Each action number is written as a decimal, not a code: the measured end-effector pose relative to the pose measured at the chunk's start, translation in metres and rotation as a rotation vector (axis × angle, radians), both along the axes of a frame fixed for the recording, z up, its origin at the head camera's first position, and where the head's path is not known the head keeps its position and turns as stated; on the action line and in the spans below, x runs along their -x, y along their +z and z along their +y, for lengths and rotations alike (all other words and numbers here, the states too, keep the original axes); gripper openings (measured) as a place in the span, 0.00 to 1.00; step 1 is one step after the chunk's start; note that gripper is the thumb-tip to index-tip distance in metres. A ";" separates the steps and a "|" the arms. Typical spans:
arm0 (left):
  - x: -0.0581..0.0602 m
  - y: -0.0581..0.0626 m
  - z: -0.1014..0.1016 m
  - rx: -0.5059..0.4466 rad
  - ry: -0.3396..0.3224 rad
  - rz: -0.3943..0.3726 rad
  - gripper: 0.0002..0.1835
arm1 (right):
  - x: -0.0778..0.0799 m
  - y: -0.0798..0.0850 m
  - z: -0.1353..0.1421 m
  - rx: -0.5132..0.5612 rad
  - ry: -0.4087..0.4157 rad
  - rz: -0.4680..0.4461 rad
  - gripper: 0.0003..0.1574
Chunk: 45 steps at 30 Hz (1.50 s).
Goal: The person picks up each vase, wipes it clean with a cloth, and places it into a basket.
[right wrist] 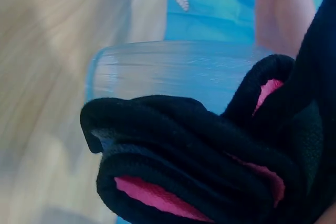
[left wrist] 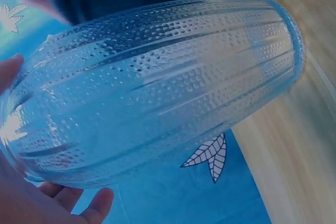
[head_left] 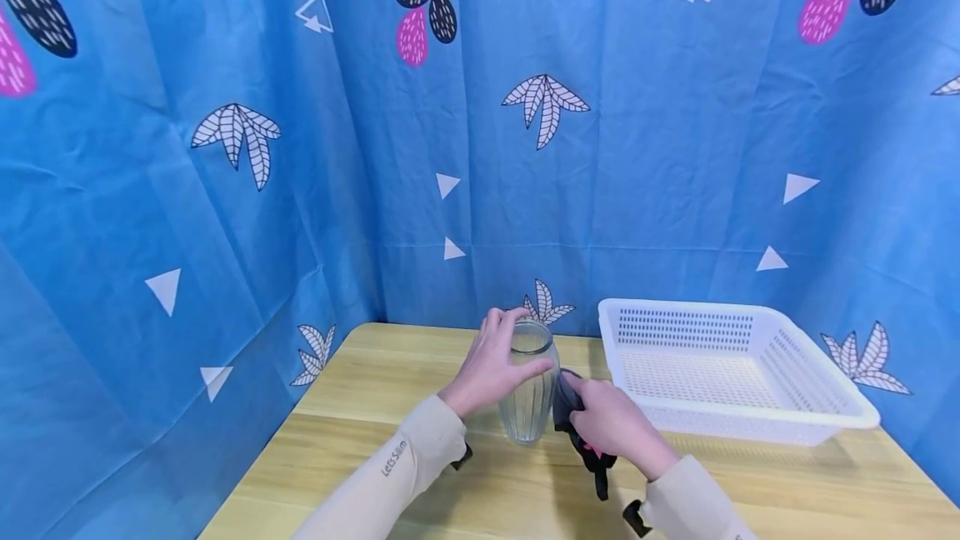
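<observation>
A clear ribbed glass vase (head_left: 527, 411) is roughly upright over the table; whether its base touches the wood I cannot tell. My left hand (head_left: 495, 365) holds it near the rim, thumb on the near side and fingers around the far side. Dimpled texture runs between the ribs of the vase (left wrist: 173, 82) in the left wrist view. My right hand (head_left: 611, 423) grips a bunched black cloth (head_left: 564, 413) close against the vase's right side. Folds of the black cloth (right wrist: 157, 124) show pink inner patches in the right wrist view and hide part of the glass.
A white perforated plastic basket (head_left: 750, 422) stands on the right of the wooden table (head_left: 352, 407), near my right hand. Behind and to the left hangs a blue patterned curtain (head_left: 525, 207) along the table's edges.
</observation>
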<state>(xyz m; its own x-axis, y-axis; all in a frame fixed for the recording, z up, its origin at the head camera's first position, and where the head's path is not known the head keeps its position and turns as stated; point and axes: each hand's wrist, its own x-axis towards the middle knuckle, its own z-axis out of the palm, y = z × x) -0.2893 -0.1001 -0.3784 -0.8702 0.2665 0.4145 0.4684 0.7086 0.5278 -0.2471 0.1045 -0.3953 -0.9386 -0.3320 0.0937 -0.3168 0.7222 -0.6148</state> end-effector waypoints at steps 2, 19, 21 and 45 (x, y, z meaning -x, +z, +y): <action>0.000 0.001 0.000 -0.002 -0.001 0.004 0.45 | -0.004 0.007 0.000 0.020 -0.033 0.022 0.41; 0.000 0.003 0.004 -0.113 -0.105 -0.056 0.40 | 0.022 0.025 -0.002 -0.004 -0.081 0.180 0.45; 0.000 0.003 0.004 -0.116 -0.101 -0.054 0.40 | 0.029 0.017 -0.002 0.023 -0.066 0.107 0.44; -0.008 0.005 0.000 -0.011 0.028 -0.053 0.44 | 0.001 -0.004 0.000 -0.012 -0.030 0.028 0.41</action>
